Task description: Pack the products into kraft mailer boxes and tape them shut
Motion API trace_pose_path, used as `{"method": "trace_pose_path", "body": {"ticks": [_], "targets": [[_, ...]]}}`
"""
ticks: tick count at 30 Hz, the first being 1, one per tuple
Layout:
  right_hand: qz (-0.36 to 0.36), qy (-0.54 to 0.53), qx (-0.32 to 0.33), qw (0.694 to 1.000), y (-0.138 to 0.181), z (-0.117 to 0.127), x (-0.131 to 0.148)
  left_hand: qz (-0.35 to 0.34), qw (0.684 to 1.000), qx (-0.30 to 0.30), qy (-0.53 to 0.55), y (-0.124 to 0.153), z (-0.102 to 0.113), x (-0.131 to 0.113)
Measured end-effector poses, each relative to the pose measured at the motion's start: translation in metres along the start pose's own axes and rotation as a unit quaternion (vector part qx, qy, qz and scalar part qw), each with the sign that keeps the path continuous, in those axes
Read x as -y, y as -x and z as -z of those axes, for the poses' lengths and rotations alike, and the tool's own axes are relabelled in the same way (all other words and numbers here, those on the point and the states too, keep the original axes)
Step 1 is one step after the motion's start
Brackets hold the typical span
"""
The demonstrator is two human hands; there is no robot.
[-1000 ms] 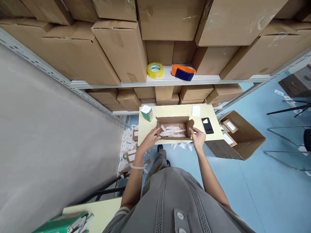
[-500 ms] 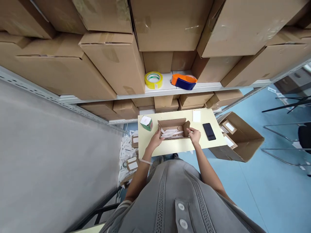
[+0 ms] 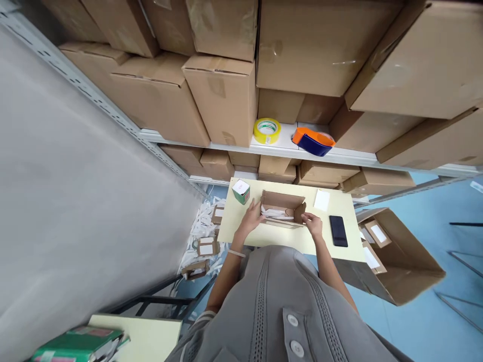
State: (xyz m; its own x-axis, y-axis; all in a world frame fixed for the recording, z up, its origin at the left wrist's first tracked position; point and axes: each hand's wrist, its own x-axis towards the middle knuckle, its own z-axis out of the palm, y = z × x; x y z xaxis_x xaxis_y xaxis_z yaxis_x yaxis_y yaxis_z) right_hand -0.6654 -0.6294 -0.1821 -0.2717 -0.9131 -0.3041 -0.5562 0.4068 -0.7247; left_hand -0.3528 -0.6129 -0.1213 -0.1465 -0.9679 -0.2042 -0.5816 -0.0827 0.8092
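Note:
An open cardboard box point(image 3: 285, 200) rests on the pale yellow table point(image 3: 237, 229), with white paper strips point(image 3: 277, 213) lying inside it. My left hand point(image 3: 252, 219) grips the box's left end, thumb toward the near corner. At the right end, my right hand point(image 3: 312, 224) pinches the edge of the box's side flap. A small green and white box point(image 3: 241, 191) stands to the left, beyond my left hand. Right of the box lie a white card point(image 3: 322, 200) and a black phone point(image 3: 338, 231).
Shelves of cardboard boxes point(image 3: 219, 95) rise behind the table, holding a yellow tape roll point(image 3: 267, 131) and an orange and blue tape dispenser point(image 3: 313, 141). A large open carton point(image 3: 411, 261) with smaller boxes stands right. Paper strips point(image 3: 192, 234) litter the floor left; a grey wall point(image 3: 75, 191) borders it.
The view has shifted left and tilted, bringing a green object on another table into the lower left. Both hands remain at the box's two ends.

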Motion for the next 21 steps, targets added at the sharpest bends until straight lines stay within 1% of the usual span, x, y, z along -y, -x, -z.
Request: {"method": "trace_pose_path", "body": {"ticks": [2, 4, 6, 8, 10, 12, 13, 17, 21], "targets": [[-0.009, -0.007, 0.048, 0.999, -0.005, 0.004, 0.001, -0.004, 0.995, -0.078, -0.059, -0.006, 0.019, 0.001], [-0.002, -0.005, 0.069, 0.998, -0.005, 0.007, 0.004, 0.025, 0.981, -0.142, -0.129, -0.016, 0.041, 0.002], [0.013, 0.016, 0.071, 0.997, -0.001, 0.008, 0.011, 0.073, 0.965, -0.172, -0.184, -0.031, 0.059, 0.003], [0.028, 0.052, 0.062, 0.996, 0.006, 0.008, 0.018, 0.112, 0.955, -0.164, -0.221, -0.047, 0.069, 0.004], [0.043, 0.084, 0.054, 0.994, 0.015, 0.008, 0.027, 0.134, 0.952, -0.133, -0.242, -0.061, 0.07, 0.004], [0.058, 0.108, 0.044, 0.991, 0.026, 0.006, 0.035, 0.138, 0.951, -0.104, -0.256, -0.069, 0.066, 0.005], [0.066, 0.12, 0.037, 0.99, 0.031, 0.004, 0.038, 0.135, 0.951, -0.099, -0.262, -0.072, 0.062, 0.005], [0.105, 0.149, -0.002, 0.983, 0.057, -0.006, 0.051, 0.123, 0.946, -0.121, -0.273, -0.071, 0.051, 0.007], [0.135, 0.138, -0.011, 0.981, 0.075, -0.015, 0.056, 0.105, 0.95, -0.139, -0.261, -0.068, 0.049, 0.012]]}}
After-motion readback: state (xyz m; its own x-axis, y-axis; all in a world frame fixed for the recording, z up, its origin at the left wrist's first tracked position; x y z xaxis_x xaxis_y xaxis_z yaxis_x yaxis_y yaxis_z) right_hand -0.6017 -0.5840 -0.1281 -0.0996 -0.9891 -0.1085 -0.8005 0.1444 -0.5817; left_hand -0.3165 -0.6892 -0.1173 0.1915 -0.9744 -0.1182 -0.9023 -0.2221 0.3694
